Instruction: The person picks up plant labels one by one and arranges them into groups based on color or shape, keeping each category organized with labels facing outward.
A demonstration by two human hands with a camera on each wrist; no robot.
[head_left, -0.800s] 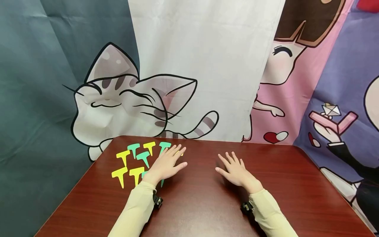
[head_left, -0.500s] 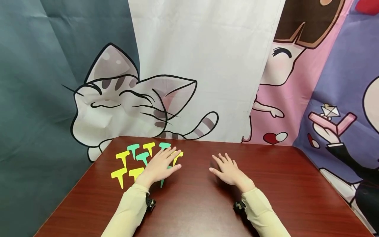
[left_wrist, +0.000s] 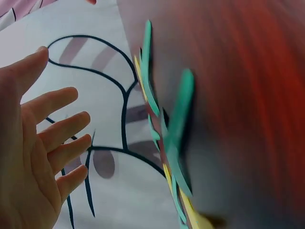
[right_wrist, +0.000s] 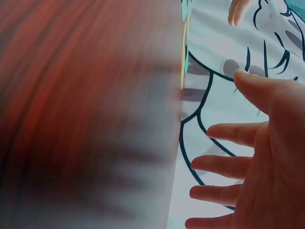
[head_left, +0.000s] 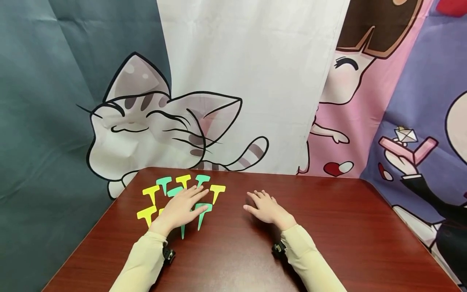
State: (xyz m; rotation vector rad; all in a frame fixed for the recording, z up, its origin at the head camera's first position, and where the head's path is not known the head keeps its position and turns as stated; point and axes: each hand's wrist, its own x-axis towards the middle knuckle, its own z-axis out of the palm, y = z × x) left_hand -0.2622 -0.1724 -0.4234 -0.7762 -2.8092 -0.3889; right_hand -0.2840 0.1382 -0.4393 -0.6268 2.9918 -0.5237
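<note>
So both hands have been sliding left since the earlier frame, and the left one isn't covering the rightmost yellow tag anymore. Right now the left hand is hovering over the T-shaped tags, fingers loosely spread, not gripping anything. The right hand is hanging above the table, also spread and holding nothing. The tags are lying on the left side, crossbars facing far, stems pointing roughly near; a few are hiding under the left hand. One green tag is sitting just right of the left thumb, stem running near and a touch left. That yellow tag is lying between the hands, just right of the left fingertips, so the left hand is definitely being the nearer one.
</note>
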